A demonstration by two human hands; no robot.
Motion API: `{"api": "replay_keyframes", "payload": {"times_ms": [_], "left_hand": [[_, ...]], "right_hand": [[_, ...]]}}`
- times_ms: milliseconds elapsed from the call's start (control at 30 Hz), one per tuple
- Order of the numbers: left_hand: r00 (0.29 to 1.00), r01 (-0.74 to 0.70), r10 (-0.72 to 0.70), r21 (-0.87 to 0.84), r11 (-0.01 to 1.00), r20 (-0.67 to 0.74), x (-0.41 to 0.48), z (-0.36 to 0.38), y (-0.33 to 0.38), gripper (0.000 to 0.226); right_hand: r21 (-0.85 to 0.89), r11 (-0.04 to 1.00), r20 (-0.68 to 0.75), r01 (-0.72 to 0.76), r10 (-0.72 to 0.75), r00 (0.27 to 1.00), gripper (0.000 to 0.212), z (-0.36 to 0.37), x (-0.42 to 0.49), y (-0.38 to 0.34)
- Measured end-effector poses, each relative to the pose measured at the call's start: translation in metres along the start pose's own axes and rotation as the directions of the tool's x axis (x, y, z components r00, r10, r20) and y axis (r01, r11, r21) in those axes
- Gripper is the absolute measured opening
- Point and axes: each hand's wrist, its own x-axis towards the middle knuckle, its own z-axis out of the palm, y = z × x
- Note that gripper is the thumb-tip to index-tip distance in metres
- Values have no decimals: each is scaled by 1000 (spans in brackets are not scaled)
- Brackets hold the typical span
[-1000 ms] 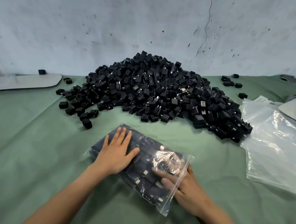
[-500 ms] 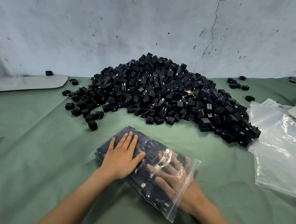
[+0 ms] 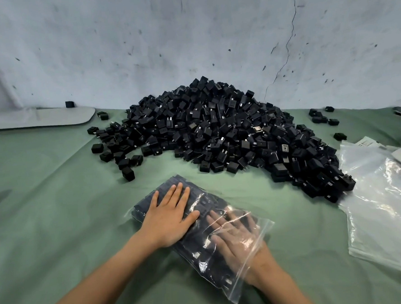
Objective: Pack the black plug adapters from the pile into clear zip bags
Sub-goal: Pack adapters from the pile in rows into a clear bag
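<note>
Green cloth (image 3: 45, 208) covers the table. Near its front edge, in the middle, lies a clear zip bag (image 3: 201, 262) full of black adapters. The left hand (image 3: 169, 216) presses flat on top, fingers straight and close together. The right hand (image 3: 238, 241) is inside the bag's mouth, fingers slightly spread. The pile (image 3: 217, 132) sits toward the back edge.

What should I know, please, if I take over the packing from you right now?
Left hand: flat on top of the filled zip bag, pressing it down.
Right hand: inside the bag's open mouth, fingers straight over the packed adapters.
Done: this bag is loaded.
Left: withdraw the right hand and zip it shut. A large pile remains behind, and empty bags lie to the right.
</note>
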Motion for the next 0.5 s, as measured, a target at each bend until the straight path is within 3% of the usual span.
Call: {"api": "replay_keyframes", "payload": {"times_ms": [100,200,267,367,433,500], "left_hand": [[1000,-11,12,-10,1000,22,0,-4,1,70],[990,-134,136,46,990,-41,8,-12,15,65],[977,-211,212,53,976,-13,17,-19,26,60],[984,-170,165,78,982,62,27,-27,28,57],[990,-132,126,97,986,70,29,-28,30,59],[990,-128,123,74,989,62,29,-29,38,61]], "right_hand": [[1,1000,13,8,-8,1000,84,-7,2,-2],[-15,1000,-14,8,-8,1000,65,-15,1,-3],[-18,1000,-56,9,-10,998,56,-17,-6,-2],[52,998,-76,40,-36,996,52,-13,-31,6],[224,974,-193,11,33,981,50,-9,-56,18],[576,816,-413,-42,335,847,27,-6,-73,23]]}}
